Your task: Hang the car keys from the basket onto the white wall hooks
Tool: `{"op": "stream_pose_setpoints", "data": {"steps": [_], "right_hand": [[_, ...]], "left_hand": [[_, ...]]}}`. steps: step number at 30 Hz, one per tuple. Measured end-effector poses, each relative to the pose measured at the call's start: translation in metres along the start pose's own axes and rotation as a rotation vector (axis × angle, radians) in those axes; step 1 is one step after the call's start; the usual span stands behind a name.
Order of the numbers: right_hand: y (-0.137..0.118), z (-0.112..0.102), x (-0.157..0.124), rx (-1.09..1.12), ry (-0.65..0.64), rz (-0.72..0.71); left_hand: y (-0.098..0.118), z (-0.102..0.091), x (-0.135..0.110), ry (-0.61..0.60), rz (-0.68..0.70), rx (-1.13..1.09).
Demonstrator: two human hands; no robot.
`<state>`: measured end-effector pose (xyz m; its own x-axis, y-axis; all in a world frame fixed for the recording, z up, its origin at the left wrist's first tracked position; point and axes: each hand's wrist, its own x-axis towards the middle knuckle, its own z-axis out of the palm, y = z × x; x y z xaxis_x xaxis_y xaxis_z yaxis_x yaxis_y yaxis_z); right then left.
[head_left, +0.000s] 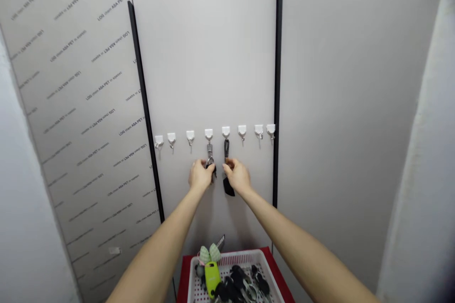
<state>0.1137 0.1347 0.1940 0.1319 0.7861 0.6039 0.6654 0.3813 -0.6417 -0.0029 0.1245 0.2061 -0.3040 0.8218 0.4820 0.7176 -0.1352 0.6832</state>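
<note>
A bunch of keys on a metal clip hangs from a white hook on the door panel. My left hand is closed on its lower part, thumb and fingers at the ring. To the right, a black keychain with a looped strap hangs from another white hook. My right hand pinches it below the loop, and a flat black piece shows beneath the fingers. What exactly lies inside each grip is partly hidden.
Several more white hooks run in a row to both sides. Long black handles edge the panel. Below, a white perforated basket of keys and keychains, one with a lime-green tag, stands on a red surface.
</note>
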Motion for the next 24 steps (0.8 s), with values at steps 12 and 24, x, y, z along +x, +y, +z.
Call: {"op": "stream_pose_setpoints", "data": {"steps": [12,24], "right_hand": [[-0.037,-0.035,0.020,0.077,0.126,-0.159],[-0.047,-0.059,0.018,0.057,-0.129,-0.001]], "left_hand": [[0.039,-0.039,0.022,0.097,0.163,-0.308],[0.049,-0.074,0.049,0.128,0.090,-0.173]]}}
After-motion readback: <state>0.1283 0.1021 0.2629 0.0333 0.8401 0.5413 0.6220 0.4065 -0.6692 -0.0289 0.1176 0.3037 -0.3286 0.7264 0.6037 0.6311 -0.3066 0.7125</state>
